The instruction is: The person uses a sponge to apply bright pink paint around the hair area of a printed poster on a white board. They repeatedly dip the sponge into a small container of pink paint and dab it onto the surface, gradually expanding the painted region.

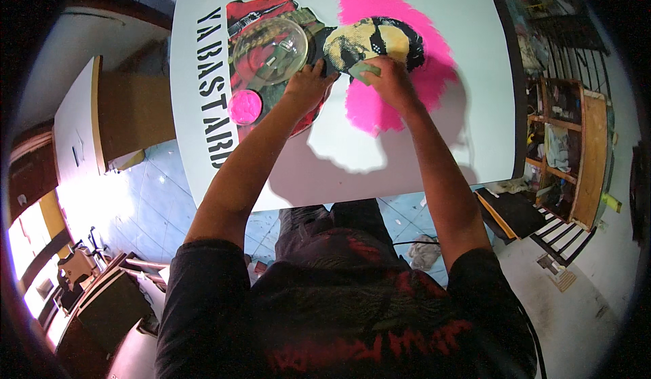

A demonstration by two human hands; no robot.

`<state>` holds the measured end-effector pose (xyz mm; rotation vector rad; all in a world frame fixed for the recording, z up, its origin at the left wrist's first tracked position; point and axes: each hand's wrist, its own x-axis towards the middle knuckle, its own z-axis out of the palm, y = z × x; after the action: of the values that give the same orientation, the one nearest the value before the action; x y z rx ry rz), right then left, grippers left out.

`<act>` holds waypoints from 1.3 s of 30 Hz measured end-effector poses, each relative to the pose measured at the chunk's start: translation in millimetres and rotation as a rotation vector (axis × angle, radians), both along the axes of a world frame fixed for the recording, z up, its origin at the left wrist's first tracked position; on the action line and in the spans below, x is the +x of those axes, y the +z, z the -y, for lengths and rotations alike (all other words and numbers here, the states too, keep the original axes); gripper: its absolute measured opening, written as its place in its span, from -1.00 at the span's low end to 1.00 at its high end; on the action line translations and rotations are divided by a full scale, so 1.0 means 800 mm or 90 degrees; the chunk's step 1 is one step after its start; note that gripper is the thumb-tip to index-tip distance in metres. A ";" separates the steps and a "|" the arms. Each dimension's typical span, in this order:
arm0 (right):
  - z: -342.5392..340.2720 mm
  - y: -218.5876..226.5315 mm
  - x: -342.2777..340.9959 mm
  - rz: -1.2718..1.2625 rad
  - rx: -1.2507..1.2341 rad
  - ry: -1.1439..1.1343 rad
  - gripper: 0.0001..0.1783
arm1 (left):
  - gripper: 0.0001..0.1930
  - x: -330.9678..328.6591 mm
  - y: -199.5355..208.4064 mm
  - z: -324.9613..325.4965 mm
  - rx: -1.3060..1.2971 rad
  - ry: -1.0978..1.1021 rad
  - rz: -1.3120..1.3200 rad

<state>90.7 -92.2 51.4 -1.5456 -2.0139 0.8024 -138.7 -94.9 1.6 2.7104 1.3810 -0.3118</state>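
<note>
A large white board (488, 107) lies in front of me, bearing a painted figure with a bright pink patch (434, 46) round its head. In my right hand (390, 80) is a small green sponge (365, 71), pinched against the painting below the figure's face. My left hand (310, 86) presses on the figure's dark clothing with its fingers apart, just left of the sponge. Beside its fingertips stands a clear round plastic container (274, 48) with a small pale object in it. Nearer to me, a small round tub of pink paint (245, 107) sits by the black stencilled lettering (211, 80).
Blue floor tiles (152, 196) show below the board's left and front edges. A wooden shelf unit (566, 152) stands at the right, with a black flat case (519, 213) near it. A white panel (78, 118) is at the left, and boxes and furniture (112, 301) crowd the lower left.
</note>
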 end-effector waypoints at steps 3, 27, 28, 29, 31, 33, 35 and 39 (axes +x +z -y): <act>-0.004 -0.019 -0.009 0.037 0.057 0.066 -0.69 | -0.60 0.004 0.005 -0.001 -0.031 0.019 0.025; -0.009 -0.042 -0.022 0.082 0.078 0.109 -0.71 | -0.53 -0.005 0.010 0.000 -0.096 0.047 0.018; -0.009 -0.045 -0.023 0.088 0.087 0.116 -0.71 | -0.57 -0.004 0.014 0.000 -0.115 0.054 0.001; -0.009 -0.048 -0.023 0.092 0.092 0.123 -0.72 | -0.57 -0.004 0.012 0.001 -0.096 0.049 0.007; -0.010 -0.048 -0.030 0.098 0.105 0.140 -0.73 | -0.57 -0.009 0.004 0.003 -0.058 0.042 0.017; -0.010 -0.052 -0.036 0.083 0.105 0.145 -0.76 | -0.58 -0.011 -0.001 0.003 -0.044 0.038 0.031; -0.010 -0.057 -0.038 0.094 0.117 0.154 -0.78 | -0.58 -0.012 -0.003 0.001 -0.047 0.038 0.037; -0.012 -0.072 -0.038 0.136 0.124 0.152 -0.80 | -0.52 -0.008 0.001 -0.004 -0.073 0.027 0.026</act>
<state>60.0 -82.8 -6.1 -1.3458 -2.3875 0.5232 -145.4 -91.6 2.2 2.5783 1.3631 -0.3208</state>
